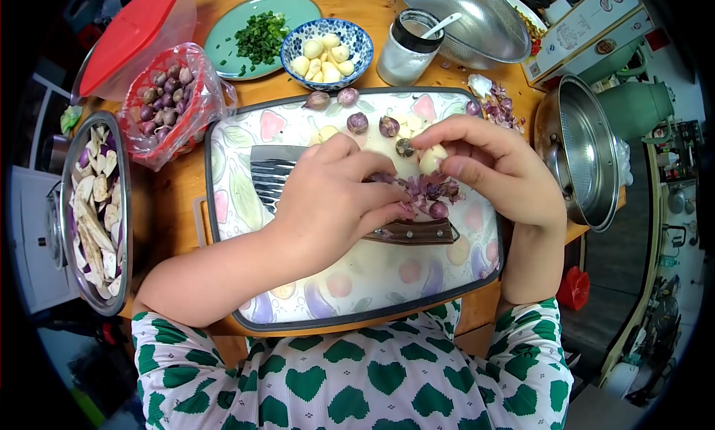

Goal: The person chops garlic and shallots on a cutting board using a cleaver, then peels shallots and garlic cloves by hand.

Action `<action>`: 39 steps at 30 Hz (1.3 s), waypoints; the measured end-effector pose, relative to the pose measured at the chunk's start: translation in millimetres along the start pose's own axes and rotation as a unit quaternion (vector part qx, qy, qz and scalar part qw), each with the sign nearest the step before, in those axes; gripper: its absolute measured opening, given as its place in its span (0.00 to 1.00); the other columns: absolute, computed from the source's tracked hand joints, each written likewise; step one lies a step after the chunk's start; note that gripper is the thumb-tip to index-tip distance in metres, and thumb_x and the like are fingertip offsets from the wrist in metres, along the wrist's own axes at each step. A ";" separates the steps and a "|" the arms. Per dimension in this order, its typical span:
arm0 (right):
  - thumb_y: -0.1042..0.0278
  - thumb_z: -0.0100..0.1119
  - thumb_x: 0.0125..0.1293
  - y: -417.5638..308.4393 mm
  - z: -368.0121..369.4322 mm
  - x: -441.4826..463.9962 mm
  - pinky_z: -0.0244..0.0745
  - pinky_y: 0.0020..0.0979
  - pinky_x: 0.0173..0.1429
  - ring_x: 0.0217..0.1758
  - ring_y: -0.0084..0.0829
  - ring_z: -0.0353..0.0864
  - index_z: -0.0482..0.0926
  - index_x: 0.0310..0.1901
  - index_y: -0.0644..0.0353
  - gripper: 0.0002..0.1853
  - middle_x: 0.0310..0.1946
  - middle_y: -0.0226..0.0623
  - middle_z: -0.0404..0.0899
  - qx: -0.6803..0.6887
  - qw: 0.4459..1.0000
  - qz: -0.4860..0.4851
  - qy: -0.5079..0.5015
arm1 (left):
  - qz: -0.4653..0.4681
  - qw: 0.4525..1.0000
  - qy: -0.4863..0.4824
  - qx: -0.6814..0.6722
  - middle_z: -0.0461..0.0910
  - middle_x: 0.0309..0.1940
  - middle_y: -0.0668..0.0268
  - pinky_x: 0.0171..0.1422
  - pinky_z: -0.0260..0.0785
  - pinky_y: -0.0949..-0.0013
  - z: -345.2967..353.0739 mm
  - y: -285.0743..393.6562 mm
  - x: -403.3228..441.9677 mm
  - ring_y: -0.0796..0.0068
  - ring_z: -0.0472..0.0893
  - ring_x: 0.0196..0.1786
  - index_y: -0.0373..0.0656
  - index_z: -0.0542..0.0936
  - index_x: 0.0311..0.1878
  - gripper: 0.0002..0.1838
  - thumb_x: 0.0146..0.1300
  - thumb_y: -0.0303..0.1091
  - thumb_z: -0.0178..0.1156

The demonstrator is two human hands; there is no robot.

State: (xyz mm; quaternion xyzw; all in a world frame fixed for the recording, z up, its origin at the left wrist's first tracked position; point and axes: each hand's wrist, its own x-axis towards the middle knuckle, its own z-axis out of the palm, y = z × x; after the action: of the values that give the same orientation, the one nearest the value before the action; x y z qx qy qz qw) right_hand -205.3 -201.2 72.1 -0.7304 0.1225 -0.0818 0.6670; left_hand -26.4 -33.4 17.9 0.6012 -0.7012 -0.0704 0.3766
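Note:
My right hand (495, 169) pinches a peeled garlic clove (432, 159) between thumb and fingers, above the cutting board (335, 281). Bent over a pile of purple garlic skins (428, 188), my left hand (335, 195) has its fingertips closed against the skins. Beneath that hand lies a cleaver, its blade (269, 173) to the left and its wooden handle (417, 232) to the right. Unpeeled purple garlic bulbs (357, 123) sit along the board's far side, near some pale peeled pieces (410, 125).
Beyond the board stand a blue-patterned bowl (293, 34) of peeled garlic, a green plate (223, 39) with chopped greens, and a jar (402, 61) with a spoon. A red bag (138, 151) of bulbs and a bowl (119, 296) of cut eggplant stand left. Metal pans (588, 154) flank the right.

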 end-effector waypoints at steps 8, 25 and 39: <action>0.84 0.62 0.71 -2.3 5.3 -1.4 0.78 0.19 0.46 0.42 0.14 0.82 0.81 0.57 0.66 0.15 0.43 0.29 0.84 0.035 0.999 0.029 -0.019 | -0.185 0.972 -0.058 -0.132 0.81 0.29 0.64 0.44 0.74 0.58 -6.2 7.8 6.0 0.57 0.82 0.39 0.45 0.83 0.32 0.08 0.52 0.29 0.75; 0.88 0.71 0.60 -1.9 6.1 -1.2 0.82 0.19 0.45 0.43 0.19 0.88 0.84 0.48 0.66 0.14 0.41 0.31 0.86 0.083 0.996 0.038 0.016 | -0.047 0.988 0.003 -0.145 0.86 0.34 0.64 0.47 0.73 0.60 -3.5 -3.6 2.0 0.59 0.81 0.38 0.45 0.88 0.41 0.06 0.66 0.35 0.67; 0.85 0.77 0.54 3.7 8.7 3.5 0.83 0.25 0.51 0.47 0.24 0.86 0.85 0.43 0.63 0.15 0.42 0.30 0.85 -0.100 0.989 -0.110 -0.001 | -0.079 0.960 0.004 -0.270 0.86 0.34 0.67 0.51 0.72 0.65 3.3 -11.8 1.3 0.68 0.79 0.42 0.43 0.90 0.40 0.07 0.59 0.29 0.75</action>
State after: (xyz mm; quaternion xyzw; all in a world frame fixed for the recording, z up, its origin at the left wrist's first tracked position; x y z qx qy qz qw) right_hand -199.8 -194.2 67.4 -0.8022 0.0487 -0.1413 0.5780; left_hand -19.0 -39.0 9.7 0.5307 -0.6051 -0.2839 0.5212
